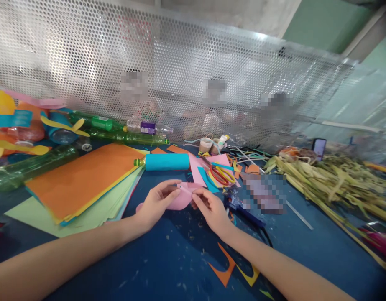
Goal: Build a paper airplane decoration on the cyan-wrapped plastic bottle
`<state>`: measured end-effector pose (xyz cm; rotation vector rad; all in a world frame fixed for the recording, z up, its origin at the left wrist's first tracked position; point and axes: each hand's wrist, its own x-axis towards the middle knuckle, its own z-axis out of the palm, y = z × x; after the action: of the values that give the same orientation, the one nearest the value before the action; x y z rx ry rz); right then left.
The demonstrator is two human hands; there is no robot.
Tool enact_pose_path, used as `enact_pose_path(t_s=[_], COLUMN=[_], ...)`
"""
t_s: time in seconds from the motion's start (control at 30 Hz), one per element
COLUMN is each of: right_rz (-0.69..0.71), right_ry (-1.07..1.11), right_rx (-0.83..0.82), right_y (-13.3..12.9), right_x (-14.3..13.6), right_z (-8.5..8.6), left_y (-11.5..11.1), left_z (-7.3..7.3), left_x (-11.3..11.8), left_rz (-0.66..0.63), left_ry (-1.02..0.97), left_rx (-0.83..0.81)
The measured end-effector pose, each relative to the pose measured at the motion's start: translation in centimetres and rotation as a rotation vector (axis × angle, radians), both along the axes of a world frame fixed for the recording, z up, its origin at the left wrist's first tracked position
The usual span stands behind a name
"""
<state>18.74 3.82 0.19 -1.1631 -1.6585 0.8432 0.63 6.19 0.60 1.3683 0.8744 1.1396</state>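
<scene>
Between my hands is a piece of pink paper [179, 202] with a pale strip along its upper part. My left hand [157, 201] pinches its left side, thumb on top. At the right edge, my right hand [210, 208] grips the same paper between thumb and fingertips. Just beyond lies a bottle wrapped in blue paper [167, 161] with a green cap. Scissors with red and yellow handles [222, 173] rest on pink paper scraps to the right. Beside my right hand lies a dark blue glue gun [247, 213] with a cord.
A stack of coloured paper [86, 179] lies left, orange on top. Green plastic bottles [32, 165] and decorated bottles stand behind it. Dried husks [331, 179] and a phone [319, 149] are at right. Orange offcuts [226, 267] lie in front. A perforated metal screen [180, 75] closes the back.
</scene>
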Motion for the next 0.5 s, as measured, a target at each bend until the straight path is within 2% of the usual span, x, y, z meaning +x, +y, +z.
enact_pose_path(t_s=[0.2, 0.37, 0.5], right_rz=[0.02, 0.051, 0.06], right_ry=[0.038, 0.153, 0.107], right_rx=[-0.018, -0.039, -0.061], right_y=[-0.09, -0.05, -0.12], right_x=[-0.08, -0.11, -0.09], right_z=[0.24, 0.31, 0.08], left_y=[0.43, 0.59, 0.44], left_z=[-0.57, -0.69, -0.45], left_x=[-0.1, -0.23, -0.15], left_rz=[0.077, 0.067, 0.081], left_ry=[0.002, -0.046, -0.046], left_rx=[0.001, -0.021, -0.037])
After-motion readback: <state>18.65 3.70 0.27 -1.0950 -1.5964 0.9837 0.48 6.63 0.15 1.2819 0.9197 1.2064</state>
